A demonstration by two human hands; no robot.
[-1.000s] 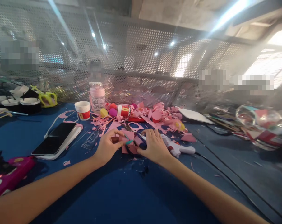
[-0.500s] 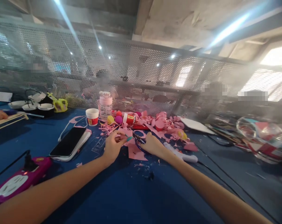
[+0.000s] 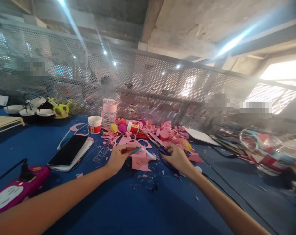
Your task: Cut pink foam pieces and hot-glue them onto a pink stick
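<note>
My left hand [image 3: 119,159] pinches a small teal piece [image 3: 136,150] whose kind I cannot make out. A narrow white strip [image 3: 149,153] lies close to its tip; I cannot tell whether the two are joined. Below them is a cut sheet of pink paper [image 3: 141,163] on the blue table. My right hand [image 3: 178,158] grips scissors [image 3: 163,151] with dark blue handles, the blades pointing up and left toward the pile of pink paper scraps [image 3: 166,130]. Partly hidden behind the right wrist is a white tool with a black cord [image 3: 198,169].
At left are a phone [image 3: 69,150], a magenta power strip [image 3: 20,187], paper cups [image 3: 95,124] and a wooden frame [image 3: 7,122]. A clear bottle [image 3: 109,112] stands before the perforated metal screen [image 3: 148,78]. A clear plastic container [image 3: 275,156] is at right.
My right hand has moved right with the scissors, away from the left hand. The white strip now shows between them. Another person's hand at the far left has gone from view.
</note>
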